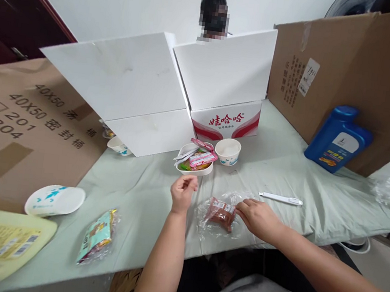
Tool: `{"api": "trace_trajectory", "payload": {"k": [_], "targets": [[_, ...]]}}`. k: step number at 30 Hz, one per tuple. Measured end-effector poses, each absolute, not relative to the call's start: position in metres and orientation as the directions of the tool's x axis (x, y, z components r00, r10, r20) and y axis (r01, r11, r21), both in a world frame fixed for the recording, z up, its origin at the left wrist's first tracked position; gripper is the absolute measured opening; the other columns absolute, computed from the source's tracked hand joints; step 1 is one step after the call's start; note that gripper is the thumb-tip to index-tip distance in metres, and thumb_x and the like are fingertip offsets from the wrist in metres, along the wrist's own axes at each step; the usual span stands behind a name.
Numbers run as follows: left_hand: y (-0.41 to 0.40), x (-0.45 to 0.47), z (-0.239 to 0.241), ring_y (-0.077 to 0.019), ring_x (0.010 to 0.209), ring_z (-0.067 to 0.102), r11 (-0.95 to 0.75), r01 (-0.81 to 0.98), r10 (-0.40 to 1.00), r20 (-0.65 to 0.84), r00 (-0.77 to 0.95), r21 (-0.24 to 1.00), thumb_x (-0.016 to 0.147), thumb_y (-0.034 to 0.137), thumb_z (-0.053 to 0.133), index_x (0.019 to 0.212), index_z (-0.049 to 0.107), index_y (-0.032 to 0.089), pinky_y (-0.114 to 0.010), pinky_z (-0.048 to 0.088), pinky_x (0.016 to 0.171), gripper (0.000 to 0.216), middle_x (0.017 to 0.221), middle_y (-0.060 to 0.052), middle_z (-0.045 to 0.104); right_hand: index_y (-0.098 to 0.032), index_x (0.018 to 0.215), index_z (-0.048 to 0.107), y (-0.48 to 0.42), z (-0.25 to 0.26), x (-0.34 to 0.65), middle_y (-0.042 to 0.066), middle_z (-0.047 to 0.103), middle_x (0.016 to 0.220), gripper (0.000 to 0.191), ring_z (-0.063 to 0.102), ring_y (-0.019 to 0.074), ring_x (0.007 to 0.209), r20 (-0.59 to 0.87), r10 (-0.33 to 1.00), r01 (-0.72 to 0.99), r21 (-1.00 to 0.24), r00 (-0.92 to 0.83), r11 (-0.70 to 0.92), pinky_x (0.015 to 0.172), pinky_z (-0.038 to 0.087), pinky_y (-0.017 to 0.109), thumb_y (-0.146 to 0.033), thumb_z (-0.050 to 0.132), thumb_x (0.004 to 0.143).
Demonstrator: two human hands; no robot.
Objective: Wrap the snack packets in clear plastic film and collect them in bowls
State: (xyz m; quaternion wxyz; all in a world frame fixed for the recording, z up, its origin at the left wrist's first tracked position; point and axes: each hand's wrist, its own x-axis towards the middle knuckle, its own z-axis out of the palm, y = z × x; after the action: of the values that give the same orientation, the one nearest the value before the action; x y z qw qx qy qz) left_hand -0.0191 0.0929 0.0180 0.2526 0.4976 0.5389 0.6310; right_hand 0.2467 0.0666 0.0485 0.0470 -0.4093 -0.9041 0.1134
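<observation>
My left hand (183,193) is raised over the table, just in front of an oval white bowl (203,172) of small snack packets (200,158). Its fingers are curled together, and whatever they may pinch is hidden. My right hand (259,219) has its fingers closed at the right end of a reddish-brown snack packet (221,214). That packet lies on a crumpled clear plastic bag (202,223) near the table's front edge. Beyond the right hand lies a white utility knife (280,198).
A paper cup (227,152) stands beside the bowl; another (54,200) lies tipped at left. Near it are a teal snack bag (96,237) and a yellow jug (2,245). A blue bottle (339,138), white panels (117,83) and cartons (352,66) surround the table. A person's head shows behind.
</observation>
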Motion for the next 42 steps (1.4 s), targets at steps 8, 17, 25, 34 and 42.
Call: {"api": "trace_trajectory", "payload": {"k": [8, 17, 25, 34, 42], "targets": [[0.078, -0.009, 0.036, -0.0335, 0.104, 0.066, -0.026, 0.076, 0.698, -0.037, 0.715, 0.997, 0.066, 0.055, 0.078, 0.098, 0.075, 0.018, -0.044, 0.053, 0.086, 0.048, 0.104, -0.016, 0.073, -0.017, 0.138, 0.048, 0.087, 0.005, 0.239, 0.016, 0.046, 0.142, 0.049, 0.056, 0.0285, 0.112, 0.150, 0.818, 0.790, -0.215, -0.555, 0.575, 0.091, 0.045, 0.041, -0.038, 0.050, 0.093], [0.084, 0.016, 0.021, -0.0411, 0.144, 0.014, -0.385, 0.718, 0.826, -0.130, 0.548, 0.580, 0.041, 0.040, 0.092, 0.123, 0.063, 0.030, -0.060, 0.017, 0.114, 0.087, 0.151, -0.009, 0.037, -0.021, 0.145, 0.041, 0.088, -0.025, 0.240, 0.015, 0.041, 0.148, 0.071, 0.027, 0.0374, 0.139, 0.216, 0.816, 0.802, -0.170, -0.537, 0.573, 0.109, 0.024, 0.053, -0.066, 0.039, 0.090], [0.063, 0.003, 0.048, -0.0331, 0.141, 0.026, -0.444, 0.704, 0.878, 0.113, 0.465, 0.554, 0.061, 0.009, 0.067, 0.110, 0.063, 0.022, -0.052, 0.030, 0.113, 0.050, 0.141, -0.010, 0.045, -0.020, 0.144, 0.043, 0.091, -0.032, 0.239, 0.016, 0.039, 0.150, 0.073, 0.023, 0.0393, 0.141, 0.209, 0.804, 0.790, -0.165, -0.557, 0.591, 0.109, 0.020, 0.055, -0.067, 0.042, 0.088], [0.053, 0.028, 0.033, -0.0392, 0.141, 0.021, -0.448, 0.824, 0.890, 0.079, 0.450, 0.347, 0.061, 0.040, 0.082, 0.113, 0.061, 0.024, -0.061, 0.021, 0.113, 0.058, 0.141, -0.011, 0.046, -0.020, 0.144, 0.043, 0.092, -0.034, 0.242, 0.015, 0.037, 0.151, 0.070, 0.025, 0.0389, 0.140, 0.244, 0.785, 0.772, -0.171, -0.569, 0.612, 0.110, 0.021, 0.053, -0.061, 0.046, 0.088], [0.076, 0.005, 0.041, -0.0316, 0.130, 0.042, -0.443, 0.682, 0.894, 0.344, 0.288, 0.582, 0.082, 0.029, 0.063, 0.108, 0.063, 0.021, -0.050, 0.037, 0.106, 0.027, 0.134, -0.013, 0.049, -0.022, 0.145, 0.041, 0.091, -0.034, 0.238, 0.014, 0.036, 0.151, 0.070, 0.023, 0.0382, 0.141, 0.196, 0.813, 0.793, -0.189, -0.548, 0.579, 0.110, 0.019, 0.055, -0.062, 0.045, 0.088]]}}
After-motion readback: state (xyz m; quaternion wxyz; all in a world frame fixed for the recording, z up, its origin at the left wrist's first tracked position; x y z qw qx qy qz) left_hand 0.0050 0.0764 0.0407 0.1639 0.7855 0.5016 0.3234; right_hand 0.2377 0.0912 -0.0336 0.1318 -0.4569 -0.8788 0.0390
